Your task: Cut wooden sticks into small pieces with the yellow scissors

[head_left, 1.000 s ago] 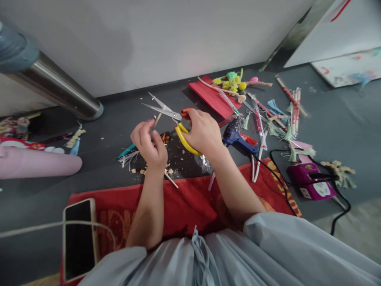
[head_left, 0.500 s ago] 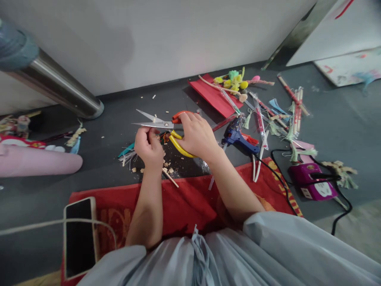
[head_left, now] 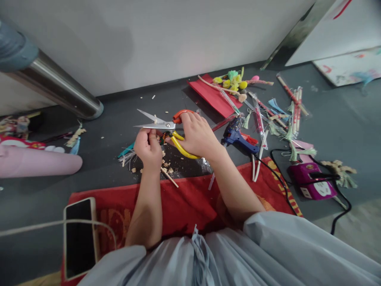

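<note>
while the right hand (head_left: 198,133) grips open scissors (head_left: 166,125), the left hand (head_left: 149,147) pinches a thin stick (head_left: 155,119)

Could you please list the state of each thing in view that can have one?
scissors: blades open, held by the right hand
left hand: closed on a thin stick, mostly hidden
phone: screen dark, white cable across it
glue gun: lying on its side
purple power strip: black plug in
</note>
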The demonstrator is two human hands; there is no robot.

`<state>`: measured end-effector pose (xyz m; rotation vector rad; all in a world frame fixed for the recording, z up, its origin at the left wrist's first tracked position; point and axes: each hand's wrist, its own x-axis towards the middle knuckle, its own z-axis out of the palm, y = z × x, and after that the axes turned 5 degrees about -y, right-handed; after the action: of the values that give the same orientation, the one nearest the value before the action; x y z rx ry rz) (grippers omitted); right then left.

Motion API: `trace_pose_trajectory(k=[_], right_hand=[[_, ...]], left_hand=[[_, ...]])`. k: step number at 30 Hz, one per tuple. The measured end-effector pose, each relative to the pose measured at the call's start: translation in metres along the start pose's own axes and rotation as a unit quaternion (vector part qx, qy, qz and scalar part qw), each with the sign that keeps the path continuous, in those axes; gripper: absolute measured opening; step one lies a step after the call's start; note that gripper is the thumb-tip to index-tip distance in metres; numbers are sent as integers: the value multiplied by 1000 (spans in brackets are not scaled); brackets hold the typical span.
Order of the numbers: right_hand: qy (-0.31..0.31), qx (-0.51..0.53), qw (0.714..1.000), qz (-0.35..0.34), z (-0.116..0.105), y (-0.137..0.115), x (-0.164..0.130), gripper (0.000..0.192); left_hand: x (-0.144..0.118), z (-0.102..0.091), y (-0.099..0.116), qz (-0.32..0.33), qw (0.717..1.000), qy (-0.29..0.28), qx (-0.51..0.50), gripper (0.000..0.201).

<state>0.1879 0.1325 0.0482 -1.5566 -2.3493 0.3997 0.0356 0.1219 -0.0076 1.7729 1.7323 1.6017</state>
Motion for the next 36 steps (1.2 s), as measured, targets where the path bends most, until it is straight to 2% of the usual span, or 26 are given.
trace_pose_trajectory(k=[8,15,21,36], right_hand=[[-11,0,1000,2,-2,0,-1,62],[-42,1,999,1,-3,1,-1,62],[-45,-3,999,16,-3,1,1,52],[-47,6,997,65,4,-1,5,43]], left_hand=[[-1,0,-3,0,1000,-3,-8,31],[0,-4,1,30,998,-30,37,27],[1,-5,1,22,998,-53,39,27],[4,-3,2,19,998,-40,49,30]])
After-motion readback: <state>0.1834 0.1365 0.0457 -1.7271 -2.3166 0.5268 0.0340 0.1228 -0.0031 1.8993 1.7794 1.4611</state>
